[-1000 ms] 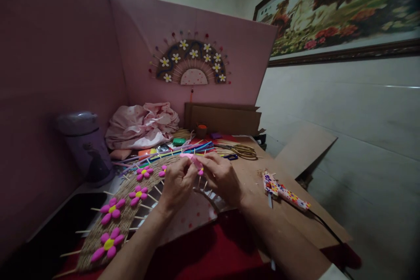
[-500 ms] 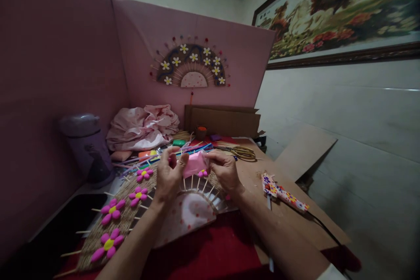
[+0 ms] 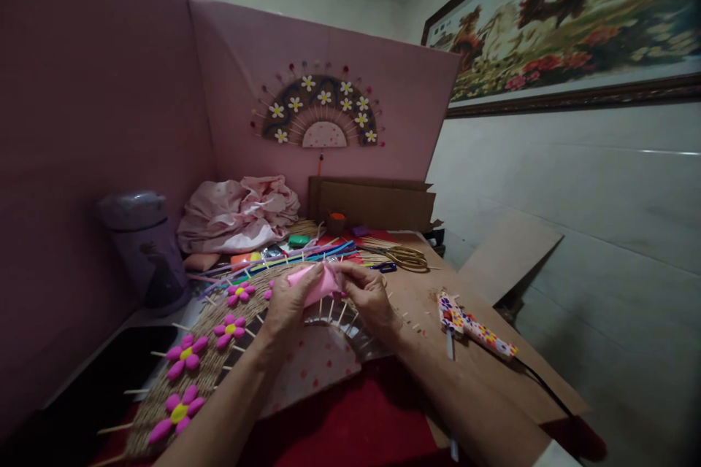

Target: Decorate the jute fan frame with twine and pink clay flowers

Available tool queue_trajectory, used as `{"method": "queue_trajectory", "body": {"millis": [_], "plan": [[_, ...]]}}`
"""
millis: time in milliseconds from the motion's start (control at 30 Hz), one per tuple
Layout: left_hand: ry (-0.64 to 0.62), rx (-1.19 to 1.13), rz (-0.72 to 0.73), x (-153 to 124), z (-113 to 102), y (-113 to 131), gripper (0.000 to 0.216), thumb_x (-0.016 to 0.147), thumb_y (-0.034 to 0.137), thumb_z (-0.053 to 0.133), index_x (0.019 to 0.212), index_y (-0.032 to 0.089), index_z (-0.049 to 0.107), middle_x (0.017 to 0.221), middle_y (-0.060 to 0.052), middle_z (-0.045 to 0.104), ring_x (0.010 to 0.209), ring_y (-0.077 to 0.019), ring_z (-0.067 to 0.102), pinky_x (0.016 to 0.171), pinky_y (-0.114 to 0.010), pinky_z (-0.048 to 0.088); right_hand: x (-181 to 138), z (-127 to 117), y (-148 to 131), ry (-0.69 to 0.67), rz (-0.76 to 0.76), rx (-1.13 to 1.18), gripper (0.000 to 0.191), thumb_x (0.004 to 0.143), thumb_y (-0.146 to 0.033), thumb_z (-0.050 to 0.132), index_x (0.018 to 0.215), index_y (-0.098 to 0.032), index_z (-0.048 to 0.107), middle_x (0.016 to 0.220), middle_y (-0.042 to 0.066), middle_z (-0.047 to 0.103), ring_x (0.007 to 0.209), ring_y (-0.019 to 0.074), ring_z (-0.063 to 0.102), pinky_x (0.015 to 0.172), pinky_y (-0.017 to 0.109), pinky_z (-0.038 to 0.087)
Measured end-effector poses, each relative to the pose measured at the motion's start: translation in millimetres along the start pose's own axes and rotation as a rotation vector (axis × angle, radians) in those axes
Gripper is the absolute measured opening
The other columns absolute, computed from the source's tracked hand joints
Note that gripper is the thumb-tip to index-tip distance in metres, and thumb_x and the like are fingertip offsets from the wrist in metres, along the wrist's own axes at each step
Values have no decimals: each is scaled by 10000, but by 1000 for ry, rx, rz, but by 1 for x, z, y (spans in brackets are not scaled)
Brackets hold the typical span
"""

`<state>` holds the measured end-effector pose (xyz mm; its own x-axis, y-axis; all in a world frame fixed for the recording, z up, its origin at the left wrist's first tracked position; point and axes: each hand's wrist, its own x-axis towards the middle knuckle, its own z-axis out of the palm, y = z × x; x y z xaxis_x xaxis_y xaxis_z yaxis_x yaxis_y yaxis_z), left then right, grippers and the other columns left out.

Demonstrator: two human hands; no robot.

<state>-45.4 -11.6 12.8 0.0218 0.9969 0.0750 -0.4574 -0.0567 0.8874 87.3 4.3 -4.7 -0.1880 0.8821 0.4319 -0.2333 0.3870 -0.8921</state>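
My left hand and my right hand pinch a lump of pink clay between their fingertips. They hover just above a fan-shaped woven craft lying on the table. The fan has a band of tan twine, wooden skewer ribs and several pink clay flowers with yellow centres. Its inner half-circle is pale pink with dots.
A patterned hot glue gun with a black cord lies on brown cardboard at the right. Gold scissors, coloured sticks, crumpled pink cloth, a purple jug and a finished fan on the pink backboard stand behind.
The hands lifted the pink clay and spread it half a second ago. Now they have come down closer to the fan and squeezed it narrower.
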Motion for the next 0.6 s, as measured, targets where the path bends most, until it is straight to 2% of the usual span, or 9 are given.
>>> {"method": "queue_trajectory", "body": {"millis": [133,267,467,600], "plan": [[2,12,17,0,0,-3,341,592,372,775,734,116,599,545,-3,596,432,-87,513,404,-179,399,0,-2,0,-16,-7,32,175,725,-352,698,840,-221,698,705,3,597,604,108,505,575,228,462],[57,-11,10,2,1,-5,378,555,398,789,719,124,587,544,-3,598,437,-99,523,401,-188,407,0,-4,1,-44,-62,36,157,704,-323,722,807,-206,699,752,8,613,629,109,520,579,228,468],[63,10,-18,2,1,0,400,542,421,792,718,121,596,516,5,578,405,-85,495,374,-175,370,0,0,3,54,-95,13,184,702,-300,728,871,-227,736,719,11,635,532,90,505,518,231,441],[39,29,-23,0,2,4,401,548,440,787,704,122,600,505,14,567,394,-73,475,373,-172,362,0,0,3,37,-84,35,205,692,-292,740,888,-232,739,787,21,649,583,98,526,551,234,451]]}}
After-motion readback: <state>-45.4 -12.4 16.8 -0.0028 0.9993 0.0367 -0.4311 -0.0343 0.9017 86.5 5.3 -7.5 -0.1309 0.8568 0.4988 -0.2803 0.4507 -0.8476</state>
